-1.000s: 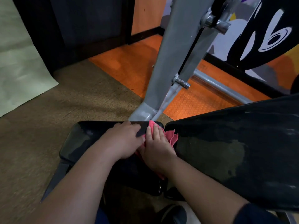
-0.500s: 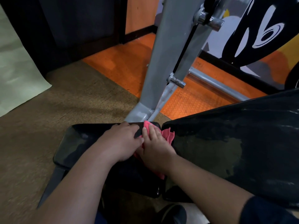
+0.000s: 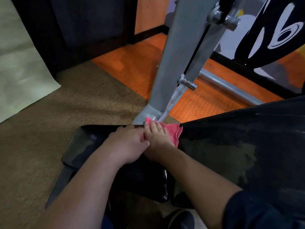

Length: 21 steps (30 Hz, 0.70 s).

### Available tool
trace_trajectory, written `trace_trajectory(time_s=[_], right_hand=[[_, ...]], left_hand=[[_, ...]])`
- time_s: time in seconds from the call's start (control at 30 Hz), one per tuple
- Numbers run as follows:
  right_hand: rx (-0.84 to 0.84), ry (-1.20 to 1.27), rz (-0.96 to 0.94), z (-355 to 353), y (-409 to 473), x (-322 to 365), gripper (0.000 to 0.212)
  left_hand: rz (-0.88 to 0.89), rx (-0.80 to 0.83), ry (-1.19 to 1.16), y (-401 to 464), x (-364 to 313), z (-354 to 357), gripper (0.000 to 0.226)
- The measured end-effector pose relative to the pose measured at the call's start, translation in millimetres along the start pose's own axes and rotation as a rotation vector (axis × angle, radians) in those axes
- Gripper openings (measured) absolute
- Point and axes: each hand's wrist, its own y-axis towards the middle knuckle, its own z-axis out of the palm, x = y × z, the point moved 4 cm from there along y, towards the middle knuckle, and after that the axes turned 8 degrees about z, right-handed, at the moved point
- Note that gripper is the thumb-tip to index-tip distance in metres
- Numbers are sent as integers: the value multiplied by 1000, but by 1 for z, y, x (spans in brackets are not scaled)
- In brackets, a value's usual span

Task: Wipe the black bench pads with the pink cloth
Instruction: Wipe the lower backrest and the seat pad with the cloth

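1. Right hand (image 3: 157,139) lies flat, fingers extended, pressing the cloth (image 3: 173,132) on the seat pad's (image 3: 82,146) far edge, beside the back pad (image 3: 239,146).
2. Left hand (image 3: 127,144) rests curled beside it, its grip holding nothing visible.

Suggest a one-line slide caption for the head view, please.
Both hands press the pink cloth at the gap between two black pads.

Glossy black vinyl seat pad (image 3: 85,146); soft pink woven cloth (image 3: 173,133); smooth grey painted metal upright (image 3: 178,55); rough brown carpet floor (image 3: 66,104).
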Motion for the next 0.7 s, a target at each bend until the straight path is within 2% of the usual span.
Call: trace_trajectory(time_s=[0.07, 0.13, 0.23, 0.3, 0.37, 0.43, 0.53, 0.63, 0.7], right_hand=[[-17, -8, -72, 8, -12, -7, 70], [-4, 6, -3, 4, -5, -21, 72], [54, 71, 114, -7, 16, -12, 75], [22, 39, 2, -3, 3, 2, 71], [-36, 18, -84, 5, -13, -6, 67], [-21, 3, -30, 2, -8, -20, 68], [48, 48, 116, -7, 13, -11, 71], [-45, 21, -72, 8, -16, 9, 69], [-70, -50, -127, 15, -33, -2, 69]], left_hand=[[-17, 6, 22, -1, 3, -2, 38], [-48, 10, 37, -2, 7, -5, 44], [-74, 31, 21, -3, 8, -7, 28], [-72, 45, 21, -4, 8, -5, 16], [-69, 57, 35, -3, 8, -5, 31], [-88, 51, 42, -3, 11, -7, 40], [-101, 54, 52, -3, 14, -7, 38], [-102, 54, 52, -6, 17, -7, 39], [-113, 41, 36, -7, 19, -11, 45]])
